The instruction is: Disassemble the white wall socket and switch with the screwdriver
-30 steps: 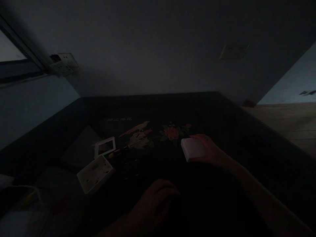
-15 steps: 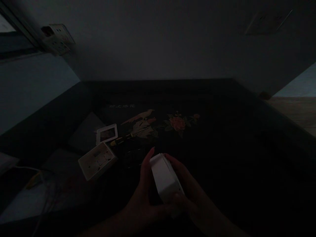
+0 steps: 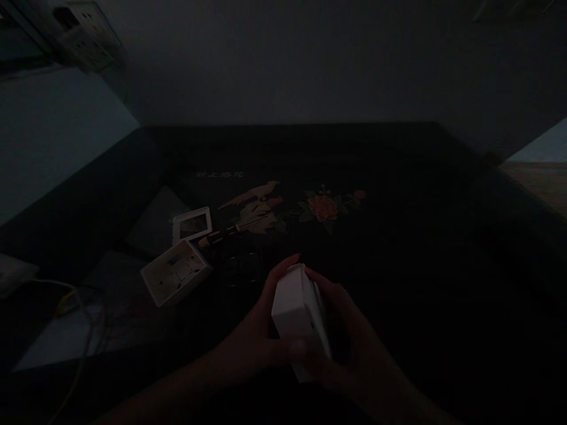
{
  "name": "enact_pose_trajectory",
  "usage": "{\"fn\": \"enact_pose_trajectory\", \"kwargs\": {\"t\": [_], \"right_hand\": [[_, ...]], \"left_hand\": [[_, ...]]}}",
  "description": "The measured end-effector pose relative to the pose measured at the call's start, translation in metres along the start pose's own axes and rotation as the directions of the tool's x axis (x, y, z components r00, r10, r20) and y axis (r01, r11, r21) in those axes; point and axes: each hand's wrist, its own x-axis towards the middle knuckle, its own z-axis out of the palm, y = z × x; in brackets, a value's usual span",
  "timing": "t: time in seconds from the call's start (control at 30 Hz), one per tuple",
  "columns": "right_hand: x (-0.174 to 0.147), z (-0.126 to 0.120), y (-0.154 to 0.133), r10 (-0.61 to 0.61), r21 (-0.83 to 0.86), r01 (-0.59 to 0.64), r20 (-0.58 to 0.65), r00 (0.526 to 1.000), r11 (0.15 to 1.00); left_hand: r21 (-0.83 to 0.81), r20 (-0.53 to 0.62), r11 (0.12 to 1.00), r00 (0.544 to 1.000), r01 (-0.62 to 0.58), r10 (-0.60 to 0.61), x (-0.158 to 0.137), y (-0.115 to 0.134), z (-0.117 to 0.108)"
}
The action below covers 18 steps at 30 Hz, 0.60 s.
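My left hand and my right hand are both closed around a white electrical wall box with a plate-like piece along its right side. The box is tilted above the dark table, its long edge pointing away from me. Fingertips of both hands meet its far end, while the thumbs press near its close end. Shadow hides much of the right side. Left of my hands, an open, hollow white mounting box lies on the table. Behind it are a white rectangular frame and a screwdriver with a dark and yellow handle.
The dark table bears a printed bird and a red flower. Small dark items lie left of my hands. A pale cable runs along the left edge. Wall sockets are at upper left. The room is very dim.
The held box has turned, so more of its left and near sides and the plate's edge show. My hands have shifted slightly right. The view has tipped down a little.
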Motion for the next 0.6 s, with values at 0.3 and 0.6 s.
{"fn": "enact_pose_trajectory", "kwargs": {"t": [0.3,0.6], "right_hand": [[0.0004,0.0001,-0.0089,0.006,-0.031,-0.006,0.028,1.0,0.999],[-0.0001,0.0023,-0.0103,-0.037,-0.025,0.037,0.012,0.999,0.999]], "left_hand": [[-0.022,0.02,1.0,1.0,0.019,-0.018,-0.0019,0.0098,-0.003],[-0.004,-0.002,0.997,0.997,-0.074,0.074,-0.0022,0.0058,-0.0034]]}}
